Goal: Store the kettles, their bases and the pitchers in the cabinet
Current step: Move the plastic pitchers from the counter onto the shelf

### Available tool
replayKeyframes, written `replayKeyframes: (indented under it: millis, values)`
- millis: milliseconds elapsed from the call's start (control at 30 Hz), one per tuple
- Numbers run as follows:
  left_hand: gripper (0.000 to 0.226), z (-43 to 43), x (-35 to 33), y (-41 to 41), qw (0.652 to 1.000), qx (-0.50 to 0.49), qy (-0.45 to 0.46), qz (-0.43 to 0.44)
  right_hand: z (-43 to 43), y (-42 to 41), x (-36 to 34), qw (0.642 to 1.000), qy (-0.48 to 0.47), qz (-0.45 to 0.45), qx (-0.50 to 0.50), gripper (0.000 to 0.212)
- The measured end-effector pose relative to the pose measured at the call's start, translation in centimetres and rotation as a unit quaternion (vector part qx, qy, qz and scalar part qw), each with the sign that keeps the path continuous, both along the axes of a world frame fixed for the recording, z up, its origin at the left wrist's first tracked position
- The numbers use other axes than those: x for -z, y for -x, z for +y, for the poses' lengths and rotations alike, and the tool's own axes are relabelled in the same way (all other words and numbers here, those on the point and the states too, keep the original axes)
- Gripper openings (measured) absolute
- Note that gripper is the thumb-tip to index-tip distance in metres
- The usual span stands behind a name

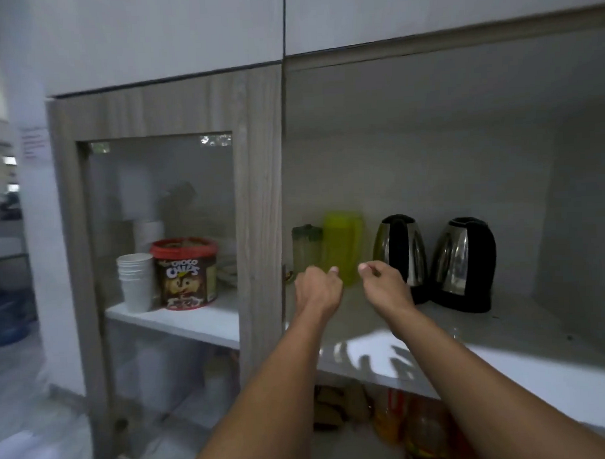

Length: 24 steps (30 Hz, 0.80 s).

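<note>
Two steel kettles with black handles stand on black bases at the back of the open cabinet shelf (pixel 504 356): one kettle (pixel 399 250) in the middle, the other kettle (pixel 463 258) to its right. To their left stand a yellow-green pitcher (pixel 343 245) and a smaller clear pitcher with a green lid (pixel 307 246). My left hand (pixel 318 290) is loosely curled in front of the pitchers and holds nothing. My right hand (pixel 385 283) is curled just in front of the middle kettle, apart from it, also with nothing in it.
The left cabinet door (pixel 259 196), wood-framed with a glass pane, is closed. Behind the glass are a stack of white paper cups (pixel 135 279) and a red-lidded choco chips tub (pixel 186 273). Bottles (pixel 421 427) and packets sit on the shelf below.
</note>
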<state>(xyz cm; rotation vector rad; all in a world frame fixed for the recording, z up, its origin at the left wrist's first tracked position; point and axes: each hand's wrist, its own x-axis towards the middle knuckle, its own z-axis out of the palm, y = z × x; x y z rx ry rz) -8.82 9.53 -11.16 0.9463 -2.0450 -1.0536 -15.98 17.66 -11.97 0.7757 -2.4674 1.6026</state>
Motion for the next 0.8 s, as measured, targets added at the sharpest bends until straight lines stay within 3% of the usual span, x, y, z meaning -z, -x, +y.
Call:
replayKeyframes:
  millis: [233, 433, 600, 800]
  values:
    - [0.045, 1.9, 2.0, -17.4, 0.988, -0.122, 0.079, -0.043, 1.2, -14.5, 2.5, 0.994, -0.016, -0.043, -0.096, 0.035]
    - [0.044, 0.7, 2.5, -36.8, 0.949, -0.242, 0.159, -0.123, -3.0, -30.0, 2.5, 0.975, -0.046, -0.011, -0.218, 0.038]
    - [0.043, 0.3, 3.0, -54.5, 0.912, -0.345, 0.139, -0.176, -6.8, -46.0, 3.7, 0.944, -0.069, 0.039, -0.320, 0.042]
    - [0.046, 1.7, 6.7, -77.0, 0.867, -0.440, 0.067, -0.224, -8.8, -68.2, 8.2, 0.884, -0.118, 0.058, -0.449, 0.049]
